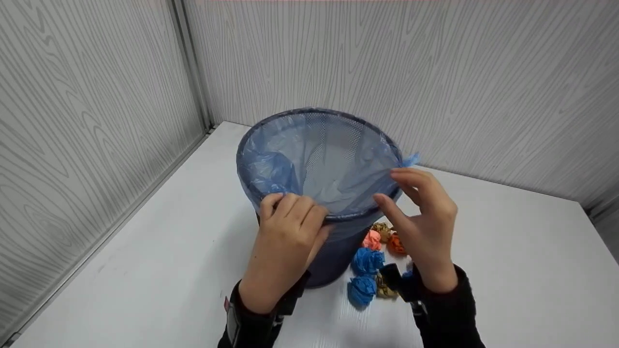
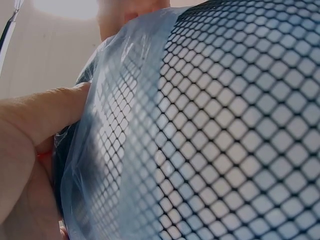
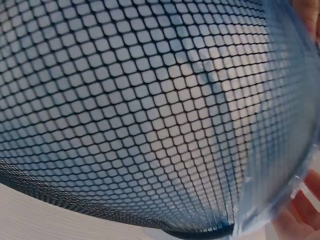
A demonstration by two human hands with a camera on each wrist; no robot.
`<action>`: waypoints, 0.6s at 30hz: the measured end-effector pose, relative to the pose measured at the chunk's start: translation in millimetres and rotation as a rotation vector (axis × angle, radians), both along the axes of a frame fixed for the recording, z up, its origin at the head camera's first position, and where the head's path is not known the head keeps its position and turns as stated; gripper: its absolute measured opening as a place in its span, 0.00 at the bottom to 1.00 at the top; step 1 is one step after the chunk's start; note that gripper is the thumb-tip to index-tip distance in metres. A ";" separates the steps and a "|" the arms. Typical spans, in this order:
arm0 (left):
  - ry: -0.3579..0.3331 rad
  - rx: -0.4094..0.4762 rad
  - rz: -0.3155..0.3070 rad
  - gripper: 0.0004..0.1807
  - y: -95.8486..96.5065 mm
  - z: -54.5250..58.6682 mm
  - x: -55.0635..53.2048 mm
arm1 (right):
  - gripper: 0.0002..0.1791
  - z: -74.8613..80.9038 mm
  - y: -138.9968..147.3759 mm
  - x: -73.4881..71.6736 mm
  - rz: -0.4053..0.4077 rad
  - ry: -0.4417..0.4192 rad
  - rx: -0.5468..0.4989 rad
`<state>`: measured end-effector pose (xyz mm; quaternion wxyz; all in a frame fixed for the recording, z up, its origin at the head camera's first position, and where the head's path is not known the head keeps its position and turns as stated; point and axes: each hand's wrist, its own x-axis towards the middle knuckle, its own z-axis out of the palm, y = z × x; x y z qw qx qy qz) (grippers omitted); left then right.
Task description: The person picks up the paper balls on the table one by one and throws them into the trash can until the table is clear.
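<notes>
A black mesh wastebasket [image 1: 333, 261] stands tilted towards me, lined with a thin blue plastic bag [image 1: 275, 169] folded over its rim. My left hand [image 1: 292, 227] grips the near rim, fingers hooked over the inside and thumb outside; in the left wrist view that thumb presses the folded bag [image 2: 145, 65] against the mesh [image 2: 230, 115]. At the right side of the rim is my right hand [image 1: 428, 212], thumb and fingers spread apart, fingertips right by the bag. A knotted tuft of bag [image 1: 411, 159] sticks out just above them. Mesh [image 3: 150, 110] fills most of the right wrist view.
Several crumpled paper balls, including a blue one [image 1: 361, 291], a pink one [image 1: 372, 240] and an orange one [image 1: 397, 244], lie right of the basket, partly behind my right wrist. The white table [image 1: 159, 261] meets wood-grain panels [image 1: 96, 96] at the left and back.
</notes>
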<state>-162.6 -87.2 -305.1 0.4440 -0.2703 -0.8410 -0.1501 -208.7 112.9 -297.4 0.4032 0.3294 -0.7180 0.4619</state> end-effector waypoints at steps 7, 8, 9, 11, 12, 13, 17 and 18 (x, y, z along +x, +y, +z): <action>0.001 0.003 -0.008 0.13 0.5 0.6 -0.1 | 0.17 -30.2 28.2 19.6 -0.012 -0.083 -0.055; 0.001 0.002 -0.008 0.13 0.4 0.7 -0.1 | 0.18 -42.7 35.0 15.6 -0.008 -0.093 -0.050; 0.002 0.002 -0.008 0.13 0.4 0.8 -0.2 | 0.20 -54.3 41.1 11.8 -0.006 -0.101 -0.043; 0.000 0.001 -0.007 0.13 0.5 0.8 -0.1 | 0.21 -65.8 46.8 10.2 -0.025 -0.115 -0.012; -0.002 0.001 -0.007 0.13 0.5 0.8 -0.1 | 0.20 -67.8 47.0 11.0 -0.041 -0.111 0.014; -0.003 0.002 -0.008 0.13 0.5 0.7 -0.1 | 0.20 -64.7 44.1 14.8 -0.066 -0.119 0.036; -0.006 0.006 -0.006 0.13 0.3 0.4 -0.1 | 0.19 -47.7 31.5 28.4 -0.166 -0.142 0.164; -0.005 0.007 -0.006 0.13 0.2 0.4 -0.1 | 0.19 -48.2 30.7 28.7 -0.173 -0.147 0.192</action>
